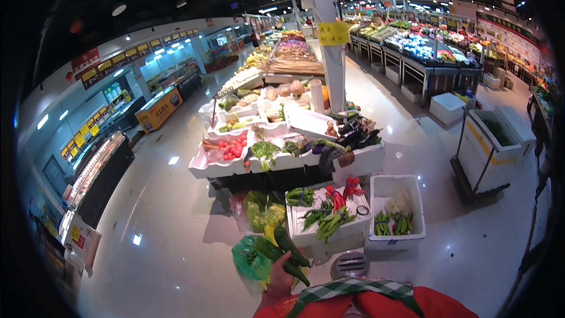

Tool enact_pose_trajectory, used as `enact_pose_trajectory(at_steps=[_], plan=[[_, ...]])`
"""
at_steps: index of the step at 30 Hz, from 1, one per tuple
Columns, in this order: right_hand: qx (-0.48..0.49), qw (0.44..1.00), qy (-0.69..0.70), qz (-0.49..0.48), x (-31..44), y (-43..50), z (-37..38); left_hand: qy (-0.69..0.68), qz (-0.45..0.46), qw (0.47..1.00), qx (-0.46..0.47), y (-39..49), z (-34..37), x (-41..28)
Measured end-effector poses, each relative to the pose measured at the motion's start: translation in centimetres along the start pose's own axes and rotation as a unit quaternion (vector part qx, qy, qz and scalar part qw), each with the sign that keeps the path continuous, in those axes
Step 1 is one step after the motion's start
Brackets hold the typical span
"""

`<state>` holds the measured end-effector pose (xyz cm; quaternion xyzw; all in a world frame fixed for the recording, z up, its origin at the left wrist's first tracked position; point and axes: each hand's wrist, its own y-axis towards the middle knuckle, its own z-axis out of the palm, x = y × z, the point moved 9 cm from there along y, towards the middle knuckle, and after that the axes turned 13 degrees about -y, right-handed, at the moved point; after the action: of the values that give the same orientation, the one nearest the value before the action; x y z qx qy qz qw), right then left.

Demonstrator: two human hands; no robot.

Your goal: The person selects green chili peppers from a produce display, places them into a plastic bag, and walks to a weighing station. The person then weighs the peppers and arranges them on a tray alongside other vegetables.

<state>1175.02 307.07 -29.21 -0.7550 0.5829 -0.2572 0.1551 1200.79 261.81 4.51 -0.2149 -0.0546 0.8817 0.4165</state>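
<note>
Low before me, my left hand [281, 273] holds several large long green peppers [269, 249], their tips pointing down to the right. Just left of them a green plastic bag [246, 258] with greens in it rests low near the floor. My right hand is out of view. Beyond the peppers stands a white foam tray [296, 234] with bundles of green peppers [331, 225] and red peppers [337, 197], and a roll of tape [362, 211]. A white foam box [418, 229] to its right holds tied green bundles [388, 224] and a clear plastic bag [398, 203].
A grey slotted stool [350, 265] stands close before me. Yellow-green plastic bags [260, 212] lie left of the tray. Behind is a vegetable stand [265, 167] beside a white pillar [333, 70]. A trolley [476, 181] with a foam box stands at the right.
</note>
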Motion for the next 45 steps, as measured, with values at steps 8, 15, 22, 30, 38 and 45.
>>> enact_pose_trajectory(at_steps=[8,15,22,30,38,45], plan=[[0.009,1.000,0.016,-0.008,-0.2,1.0,-0.2,0.023,0.007,1.000,-0.015,-0.3,-1.2,0.5],[0.016,1.000,0.020,-0.007,-1.2,0.2,0.7,0.052,0.015,0.998,-0.013,-0.8,-1.4,0.8],[0.018,1.000,0.023,-0.009,-2.1,0.3,1.3,0.058,0.019,0.998,-0.012,-0.9,-1.2,1.1],[0.021,1.000,0.021,-0.012,-2.8,-0.1,1.9,0.019,0.007,1.000,-0.008,-1.6,-0.1,1.8],[0.022,1.000,0.017,-0.015,-3.8,0.2,2.9,0.030,0.002,0.999,-0.015,-1.9,-0.5,1.8],[0.014,0.999,0.030,-0.022,-4.9,0.2,4.6,0.047,0.009,0.998,-0.029,-2.0,-1.3,1.4]])
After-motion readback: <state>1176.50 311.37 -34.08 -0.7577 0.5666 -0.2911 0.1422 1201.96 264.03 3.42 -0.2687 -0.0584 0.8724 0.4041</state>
